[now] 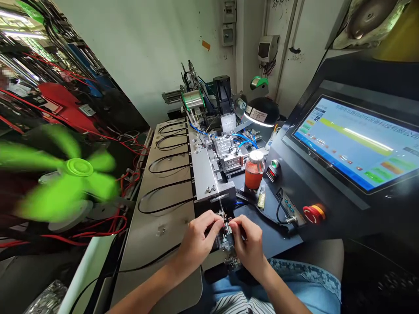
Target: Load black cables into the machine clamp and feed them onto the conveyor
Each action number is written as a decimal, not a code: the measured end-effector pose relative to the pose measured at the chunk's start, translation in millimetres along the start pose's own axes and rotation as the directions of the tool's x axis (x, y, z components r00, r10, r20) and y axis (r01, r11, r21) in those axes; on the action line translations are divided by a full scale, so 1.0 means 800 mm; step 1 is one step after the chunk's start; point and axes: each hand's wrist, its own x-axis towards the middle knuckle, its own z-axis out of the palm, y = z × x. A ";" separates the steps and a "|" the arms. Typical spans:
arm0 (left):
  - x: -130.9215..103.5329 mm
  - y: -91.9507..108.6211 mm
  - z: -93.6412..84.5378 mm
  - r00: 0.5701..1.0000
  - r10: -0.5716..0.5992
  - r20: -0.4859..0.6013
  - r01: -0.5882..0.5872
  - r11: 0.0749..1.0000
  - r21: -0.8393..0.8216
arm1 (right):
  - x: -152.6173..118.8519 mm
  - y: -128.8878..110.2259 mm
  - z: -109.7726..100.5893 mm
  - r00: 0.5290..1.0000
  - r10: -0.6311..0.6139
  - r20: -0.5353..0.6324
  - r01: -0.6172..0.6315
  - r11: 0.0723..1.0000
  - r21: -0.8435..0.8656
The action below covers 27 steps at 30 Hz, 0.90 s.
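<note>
My left hand (201, 233) is closed in a pinch over a small metal fixture (225, 237) at the front end of the machine. A black cable (153, 263) runs across the tabletop and passes behind this hand, toward its fingertips. From the other side, my right hand (248, 237) pinches at the same spot, thumb and forefinger pressed together. A tiny dark part shows between the two hands, too small to make out. Behind them lies a silver metal rail (204, 174), with several looped black cables (166, 189) leading into its left side.
Right of the rail stand a red-orange jar (253, 172) with a white lid and a small yellowish bottle (261, 198). A red emergency-stop button (313, 214) and a touchscreen (355, 139) are farther right. A green fan (78, 168) spins at left. A lit lamp (262, 111) hangs behind.
</note>
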 end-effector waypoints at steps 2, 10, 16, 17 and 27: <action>0.008 -0.007 -0.004 1.000 -0.024 -0.001 0.024 0.994 0.105 | 0.003 0.004 -0.009 0.995 0.099 0.035 -0.099 0.995 -0.001; 0.018 -0.026 0.002 0.996 -0.080 0.028 0.065 0.935 0.349 | 0.006 0.019 -0.023 0.969 0.245 0.012 -0.245 0.969 0.006; 0.017 -0.025 0.003 0.995 -0.097 0.021 0.081 0.919 0.385 | 0.006 0.024 -0.019 0.970 0.240 0.045 -0.239 0.971 -0.007; 0.017 -0.025 0.003 0.995 -0.098 0.019 0.083 0.915 0.394 | 0.007 0.026 -0.018 0.971 0.233 0.061 -0.233 0.972 -0.004; 0.020 -0.025 0.011 0.997 -0.077 0.001 0.067 0.878 0.473 | 0.029 0.044 0.019 0.947 0.182 0.264 -0.186 0.983 -0.010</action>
